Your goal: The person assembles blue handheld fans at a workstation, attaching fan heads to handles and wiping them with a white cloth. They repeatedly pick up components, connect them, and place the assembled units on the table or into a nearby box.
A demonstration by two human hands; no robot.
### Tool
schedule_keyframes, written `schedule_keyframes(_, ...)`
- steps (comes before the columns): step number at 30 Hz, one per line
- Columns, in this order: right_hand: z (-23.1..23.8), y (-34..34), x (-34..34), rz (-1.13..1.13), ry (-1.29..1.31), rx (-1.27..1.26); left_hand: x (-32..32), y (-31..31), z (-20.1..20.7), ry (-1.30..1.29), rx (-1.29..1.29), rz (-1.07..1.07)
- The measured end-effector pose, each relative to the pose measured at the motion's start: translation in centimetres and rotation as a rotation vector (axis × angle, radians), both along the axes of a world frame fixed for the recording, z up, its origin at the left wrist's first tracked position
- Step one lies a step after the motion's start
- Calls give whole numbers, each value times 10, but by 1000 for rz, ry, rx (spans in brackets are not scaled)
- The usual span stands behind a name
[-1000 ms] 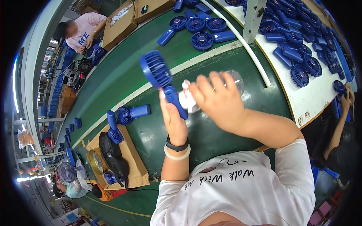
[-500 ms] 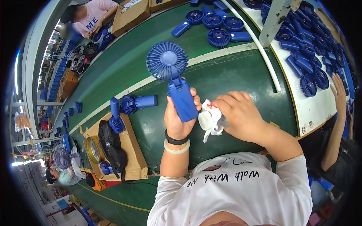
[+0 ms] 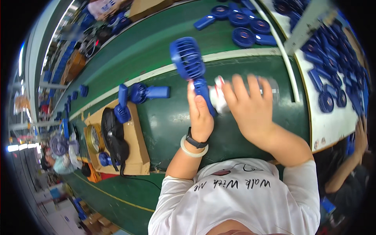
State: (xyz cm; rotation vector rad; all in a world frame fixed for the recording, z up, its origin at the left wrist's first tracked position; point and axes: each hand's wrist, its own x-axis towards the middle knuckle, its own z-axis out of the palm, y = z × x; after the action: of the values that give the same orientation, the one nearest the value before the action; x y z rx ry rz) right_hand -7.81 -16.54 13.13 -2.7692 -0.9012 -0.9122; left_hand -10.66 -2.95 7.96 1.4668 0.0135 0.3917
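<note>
A blue handheld fan (image 3: 187, 58) is in my left hand (image 3: 201, 117), its round caged head up and turned partly edge-on. The fingers of that hand wrap its handle. My right hand (image 3: 250, 105) has its fingertips pointing away from me and grips a white cloth (image 3: 218, 98) with a red patch, mostly covered by the hand. The cloth lies against the right side of the fan's handle. Behind the right fingertips shows a blurred, clear, see-through thing (image 3: 275, 91); its kind and whether I hold it are unclear.
Several blue fans (image 3: 243, 37) lie across the green bench (image 3: 274, 125); more (image 3: 138, 93) lie left. A cardboard tray (image 3: 137, 145) holds a black pouch (image 3: 113, 137) and tape roll (image 3: 94, 139). Right, a white table (image 3: 323, 129) is heaped with fans near another person's hand (image 3: 360, 135).
The fan has turned from facing me to nearly edge-on and moved right. My right hand has moved up and its fingers have straightened. The clear thing now shows behind it.
</note>
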Motion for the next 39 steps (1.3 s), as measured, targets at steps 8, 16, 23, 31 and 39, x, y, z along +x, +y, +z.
schedule_keyframes(8, -22, -44, -17, 479, 781, 270, -24, 50, -49, 432, -258, -407)
schedule_keyframes(16, -34, -65, -14, 331, 835, 472, 12, 126, -9, 584, 1128, 167)
schedule_keyframes(23, -36, -63, -16, 341, 851, 503, 9, 155, -35, 698, 1162, 263)
schedule_keyframes(31, -39, -61, -14, 300, 930, 536, -33, 163, -20, 507, 887, 92)
schedule_keyframes(39, -66, -53, -10, 227, 1204, 873, -68, 180, 1, 378, 718, 339)
